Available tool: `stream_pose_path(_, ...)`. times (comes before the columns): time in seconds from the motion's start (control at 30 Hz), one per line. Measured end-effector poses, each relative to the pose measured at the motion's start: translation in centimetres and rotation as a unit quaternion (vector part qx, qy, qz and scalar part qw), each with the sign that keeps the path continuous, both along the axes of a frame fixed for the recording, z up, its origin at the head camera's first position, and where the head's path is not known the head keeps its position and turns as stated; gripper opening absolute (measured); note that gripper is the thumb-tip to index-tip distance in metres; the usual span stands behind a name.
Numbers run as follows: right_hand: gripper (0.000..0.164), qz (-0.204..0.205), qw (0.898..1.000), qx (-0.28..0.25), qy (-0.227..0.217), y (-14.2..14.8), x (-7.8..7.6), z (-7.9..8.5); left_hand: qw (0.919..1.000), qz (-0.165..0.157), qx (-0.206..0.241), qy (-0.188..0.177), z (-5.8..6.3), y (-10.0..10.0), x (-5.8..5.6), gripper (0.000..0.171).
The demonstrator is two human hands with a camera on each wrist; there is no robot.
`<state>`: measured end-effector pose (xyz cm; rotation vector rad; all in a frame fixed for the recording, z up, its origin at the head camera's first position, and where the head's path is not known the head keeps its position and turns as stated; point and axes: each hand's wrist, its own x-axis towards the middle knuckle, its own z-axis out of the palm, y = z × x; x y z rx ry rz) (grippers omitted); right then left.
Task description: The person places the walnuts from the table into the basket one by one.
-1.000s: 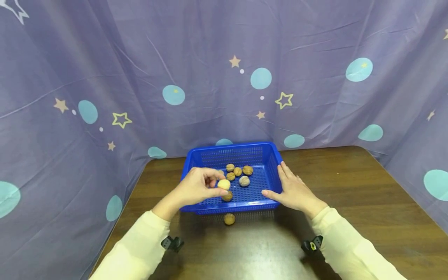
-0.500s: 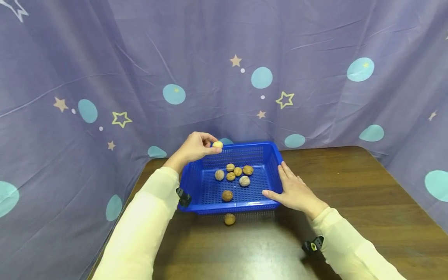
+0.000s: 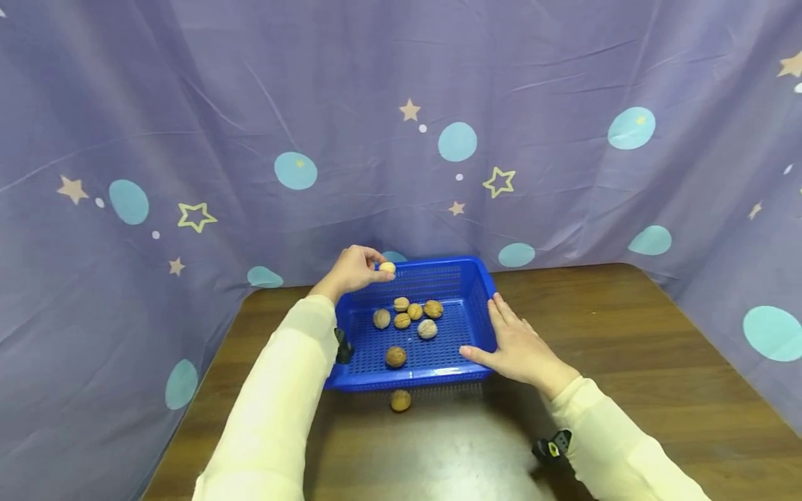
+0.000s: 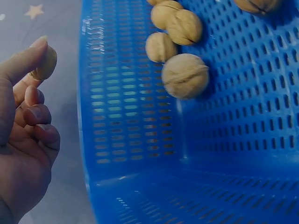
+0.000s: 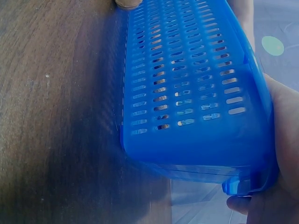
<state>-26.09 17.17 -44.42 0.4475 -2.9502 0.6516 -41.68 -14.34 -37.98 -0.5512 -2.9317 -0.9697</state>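
Between thumb and fingertips, my left hand (image 3: pixel 358 268) pinches a pale walnut (image 3: pixel 388 267) at the far rim of the blue basket (image 3: pixel 401 380). The left wrist view has that hand (image 4: pixel 25 112) and the walnut (image 4: pixel 46 64) just outside the rim, against the curtain. My right hand (image 3: pixel 519 349) rests on the basket's near right corner, fingers straight along the right rim and thumb spread over the inside. Several walnuts lie on the basket floor, among them a darker walnut (image 3: pixel 396 357) near the front and a greyish walnut (image 3: pixel 427 329).
One walnut (image 3: pixel 400 400) sits on the wooden table (image 3: pixel 626 362), just in front of the basket's near wall. A purple patterned curtain (image 3: pixel 351 104) hangs close behind the basket and along the table's sides.
Holding the walnut, my left hand has moved from over the basket's middle to the far rim, dipping slightly in the last half second. My right hand stays on the rim.
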Motion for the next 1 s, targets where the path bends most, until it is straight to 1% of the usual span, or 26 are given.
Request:
stream_pose_path(0.13, 0.119, 0.0, 1.0, 0.001, 0.002, -0.1, 0.0, -0.2, 0.9998, 0.011, -0.017, -0.003, -1.4, -0.4, -0.3, 0.04)
stream_pose_path(0.3, 0.118, -0.001, 1.0, 0.002, 0.005, -0.1, 0.0, -0.2, 0.9995, 0.019, -0.023, -0.014, -2.9, -0.5, -0.3, 0.041)
stream_pose_path(0.4, 0.117, -0.001, 1.0, 0.005, 0.004, 0.0, -0.1, -0.2, 0.9988, 0.018, -0.037, -0.025, -3.6, -0.6, -0.4, 0.041)
stream_pose_path(0.5, 0.117, -0.001, 1.0, 0.006, 0.0, 0.0, -0.1, -0.2, 0.9983, 0.011, -0.051, -0.027, -4.2, -0.6, -0.6, 0.038)
stream_pose_path(0.67, 0.118, -0.002, 1.0, 0.002, 0.001, 0.1, -0.1, 0.0, 0.9974, -0.001, -0.07, -0.019, -4.7, -0.3, -0.9, 0.034)
stream_pose_path(0.83, 0.119, 0.001, 1.0, 0.002, 0.004, 0.0, -0.2, 0.1, 0.9955, 0.007, -0.086, -0.04, -5.1, 0.0, -0.6, 0.033)
stream_pose_path(0.9, 0.119, -0.001, 1.0, 0.002, 0.002, 0.0, -0.2, 0.1, 0.9948, 0.007, -0.089, -0.049, -5.3, 0.1, -0.5, 0.033)
stream_pose_path(1.0, 0.118, -0.004, 1.0, 0.0, -0.002, -0.1, 0.0, 0.0, 0.9929, 0.005, -0.104, -0.058, -5.5, 0.3, -0.4, 0.033)
